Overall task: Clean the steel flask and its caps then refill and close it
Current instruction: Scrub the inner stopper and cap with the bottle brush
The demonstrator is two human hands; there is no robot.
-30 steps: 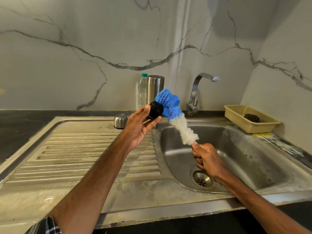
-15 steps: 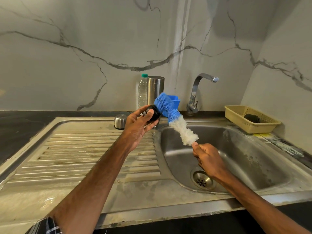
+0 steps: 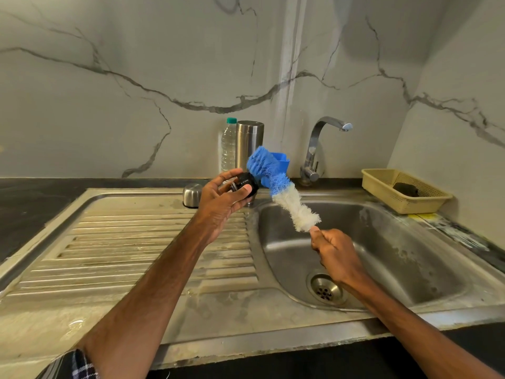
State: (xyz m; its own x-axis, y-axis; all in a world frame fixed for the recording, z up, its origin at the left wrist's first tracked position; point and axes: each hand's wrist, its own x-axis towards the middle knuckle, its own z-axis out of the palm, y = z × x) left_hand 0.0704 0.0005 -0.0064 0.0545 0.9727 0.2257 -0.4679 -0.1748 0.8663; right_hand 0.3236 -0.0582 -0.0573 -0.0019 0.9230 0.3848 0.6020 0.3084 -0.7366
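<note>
Holding the bottle brush (image 3: 282,187) against the black cap (image 3: 247,184) over the sink (image 3: 410,255)
left hand (image 3: 221,199) is pinching the cap, right hand (image 3: 334,253) is gripping the brush's handle, steel flask (image 3: 249,144) is sitting back by the wall

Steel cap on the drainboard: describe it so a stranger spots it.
Start at the ribbed steel drainboard. At its far edge, left of the left hand, sits a small steel cap. Unlike the tall flask and plastic bottle behind it, it is a squat dome.
</note>
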